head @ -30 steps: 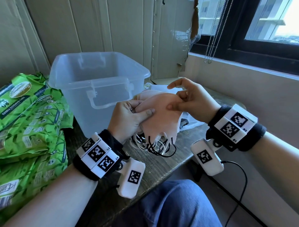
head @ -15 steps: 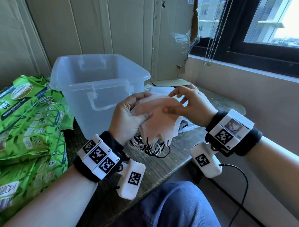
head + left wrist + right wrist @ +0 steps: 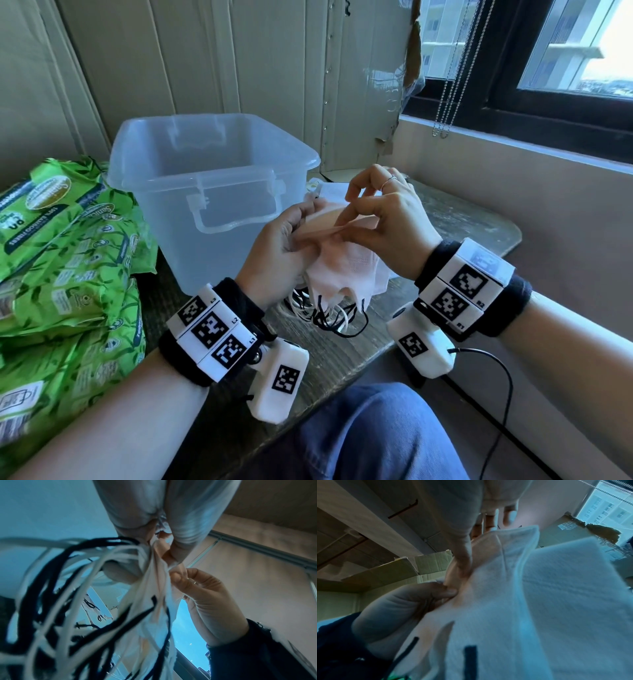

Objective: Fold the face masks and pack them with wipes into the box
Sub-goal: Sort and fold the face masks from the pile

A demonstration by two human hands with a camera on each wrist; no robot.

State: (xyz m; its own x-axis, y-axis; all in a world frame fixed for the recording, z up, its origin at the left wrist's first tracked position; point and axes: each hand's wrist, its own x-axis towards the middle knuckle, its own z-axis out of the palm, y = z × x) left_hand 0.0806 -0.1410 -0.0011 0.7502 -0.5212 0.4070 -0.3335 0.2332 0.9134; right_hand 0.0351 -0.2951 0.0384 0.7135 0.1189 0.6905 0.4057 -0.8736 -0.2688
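A clear plastic box [image 3: 212,192] is seen just beyond the fingers; a bundle of pale pink fabric face masks [image 3: 346,270] is gripped by the left hand [image 3: 277,260]; its top fold is pinched by the right hand [image 3: 387,226].

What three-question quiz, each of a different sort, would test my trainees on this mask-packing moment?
1. True or false: the clear plastic box already holds wipes.
2. Multiple choice: the green wipe packs lie (a) inside the box, (b) beside the box on the person's left, (c) on the window sill.
3. Which hand pinches the top edge of the pink face masks?

Key
1. False; nothing shows through its walls.
2. b
3. The right hand; the left hand grips the stack from the side.
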